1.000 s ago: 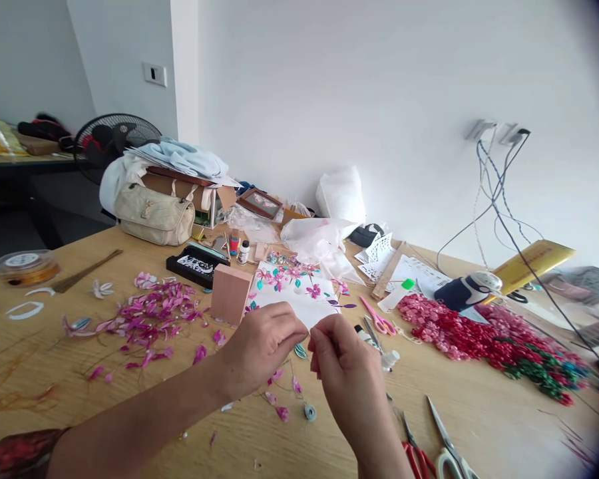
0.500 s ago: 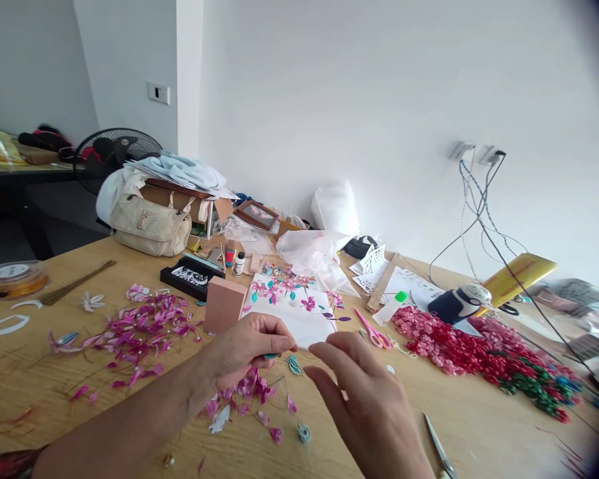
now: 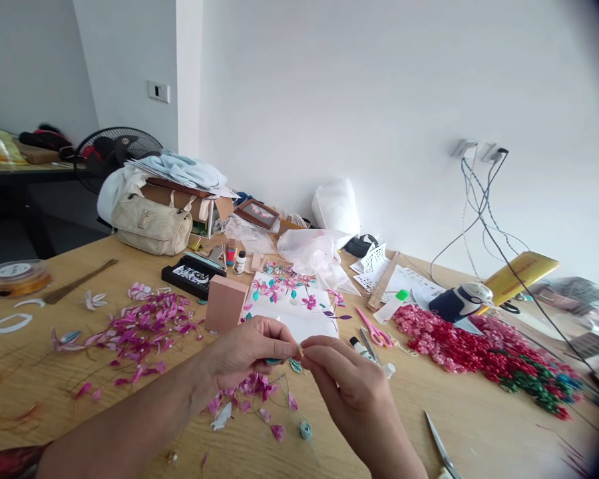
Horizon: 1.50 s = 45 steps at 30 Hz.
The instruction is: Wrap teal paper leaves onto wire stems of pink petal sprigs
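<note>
My left hand (image 3: 252,351) is closed in a pinch on a small teal piece (image 3: 273,360), mostly hidden under its fingers. Fingertip to fingertip with it, my right hand (image 3: 347,372) is pinched too; what lies between its fingers is too small to make out. Teal loops (image 3: 295,365) lie on the table just behind the fingertips. Below the hands are magenta petals (image 3: 252,388), a white leaf shape (image 3: 222,416) and a small teal coil (image 3: 305,430). Behind them, a white sheet (image 3: 299,324) bears pink flowers and teal leaves.
A wooden block (image 3: 226,305) and a black tray (image 3: 192,277) stand behind my left hand. Pink scissors (image 3: 376,332) and a small bottle (image 3: 362,348) lie behind my right hand. Metal scissors (image 3: 440,442) are at the front right, red and pink bundles (image 3: 459,342) farther right.
My right hand has moved left and closed, its fingertips now meeting those of my left hand. The small bottle behind it has come into view. My left hand has barely moved.
</note>
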{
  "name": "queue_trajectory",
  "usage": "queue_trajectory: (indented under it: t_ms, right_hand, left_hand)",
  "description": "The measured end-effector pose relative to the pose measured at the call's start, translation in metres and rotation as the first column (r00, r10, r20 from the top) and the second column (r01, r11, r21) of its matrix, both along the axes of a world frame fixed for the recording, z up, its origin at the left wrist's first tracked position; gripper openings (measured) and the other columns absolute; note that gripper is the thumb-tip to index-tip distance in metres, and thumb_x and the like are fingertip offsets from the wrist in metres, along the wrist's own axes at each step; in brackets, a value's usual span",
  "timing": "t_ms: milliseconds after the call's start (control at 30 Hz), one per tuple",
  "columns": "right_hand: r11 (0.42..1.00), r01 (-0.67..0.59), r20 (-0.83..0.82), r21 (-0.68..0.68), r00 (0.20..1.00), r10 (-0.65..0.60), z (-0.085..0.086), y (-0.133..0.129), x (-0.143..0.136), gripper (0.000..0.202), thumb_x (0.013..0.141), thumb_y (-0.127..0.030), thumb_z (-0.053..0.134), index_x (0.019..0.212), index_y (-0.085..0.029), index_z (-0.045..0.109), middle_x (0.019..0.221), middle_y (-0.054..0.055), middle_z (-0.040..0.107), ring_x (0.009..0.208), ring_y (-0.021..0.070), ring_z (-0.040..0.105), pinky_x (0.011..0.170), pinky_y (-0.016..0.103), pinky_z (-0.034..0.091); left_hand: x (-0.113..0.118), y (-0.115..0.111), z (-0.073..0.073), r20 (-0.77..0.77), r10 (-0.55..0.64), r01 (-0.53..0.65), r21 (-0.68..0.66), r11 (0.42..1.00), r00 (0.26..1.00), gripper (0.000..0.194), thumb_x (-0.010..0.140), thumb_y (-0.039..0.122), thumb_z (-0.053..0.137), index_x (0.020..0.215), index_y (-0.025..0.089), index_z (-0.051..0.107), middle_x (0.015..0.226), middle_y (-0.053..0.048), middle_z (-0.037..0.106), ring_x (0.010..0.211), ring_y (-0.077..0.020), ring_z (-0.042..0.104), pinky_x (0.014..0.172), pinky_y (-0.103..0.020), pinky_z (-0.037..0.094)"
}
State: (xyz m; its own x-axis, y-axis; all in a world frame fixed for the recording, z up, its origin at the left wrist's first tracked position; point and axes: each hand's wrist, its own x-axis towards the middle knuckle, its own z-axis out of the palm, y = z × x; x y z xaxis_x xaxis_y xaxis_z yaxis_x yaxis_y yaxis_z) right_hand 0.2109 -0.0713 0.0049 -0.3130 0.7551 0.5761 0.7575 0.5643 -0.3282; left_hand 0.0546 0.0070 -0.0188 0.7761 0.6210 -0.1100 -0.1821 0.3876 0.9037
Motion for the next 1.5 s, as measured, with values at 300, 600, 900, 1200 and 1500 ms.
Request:
queue_trajectory:
  t_ms: [300,600,900,1200,1500]
  right_hand:
    - [0.959,0.239,-0.266,-0.153,0.924,-0.273,-0.010,0.005,-0.012,0.018,0.080,-0.017,0.044,0.065,-0.020,0.051,0.051,-0.004,0.047,0.046,0.0102,0.044,0.044,0.020,0.034]
    - [0.872,0.272,-0.289,-0.406,0.868,-0.405,-0.008,0.008,-0.009,0.019,0.078,-0.024,0.046,0.060,-0.020,0.046,0.048,-0.005,0.043,0.044,0.0100,0.039,0.042,0.020,0.029]
    - [0.837,0.105,-0.443,-0.538,0.809,-0.386,-0.004,0.008,-0.009,0.021,0.080,-0.031,0.047,0.063,-0.018,0.049,0.047,-0.006,0.043,0.043,0.0087,0.039,0.041,0.019,0.030]
    - [0.831,0.072,-0.506,-0.552,0.763,-0.402,-0.010,0.013,-0.011,0.021,0.078,-0.031,0.049,0.062,-0.018,0.048,0.048,-0.006,0.043,0.043,0.0083,0.039,0.043,0.020,0.029]
    - [0.851,0.170,-0.435,-0.497,0.799,-0.414,-0.005,0.007,-0.003,0.022,0.081,-0.032,0.048,0.064,-0.019,0.048,0.050,-0.005,0.043,0.041,0.0088,0.040,0.041,0.021,0.031]
  left_hand:
    - [0.000,-0.008,0.004,-0.161,0.211,-0.123,0.436,0.892,0.964,0.021,0.074,0.036,0.060,0.069,0.015,0.061,0.053,0.005,0.040,0.047,-0.0070,0.030,0.045,-0.020,0.021]
    - [0.004,-0.013,0.006,-0.102,0.429,-0.113,0.887,0.447,0.898,0.017,0.081,0.021,0.052,0.075,0.017,0.067,0.068,-0.002,0.055,0.067,-0.0137,0.051,0.062,-0.022,0.037]
    - [0.003,-0.005,0.000,-0.171,0.291,-0.143,0.578,0.804,0.941,0.020,0.077,0.032,0.056,0.074,0.014,0.065,0.063,0.001,0.051,0.059,-0.0107,0.043,0.054,-0.020,0.031]
    - [0.005,-0.008,0.005,-0.116,0.412,-0.217,0.705,0.675,0.904,0.015,0.076,0.024,0.056,0.069,0.017,0.066,0.066,0.000,0.055,0.063,-0.0116,0.046,0.058,-0.021,0.033]
    - [0.004,-0.005,0.007,-0.117,0.359,-0.301,0.344,0.889,0.926,0.020,0.069,0.033,0.062,0.064,0.014,0.059,0.052,0.005,0.039,0.048,-0.0066,0.029,0.044,-0.020,0.022]
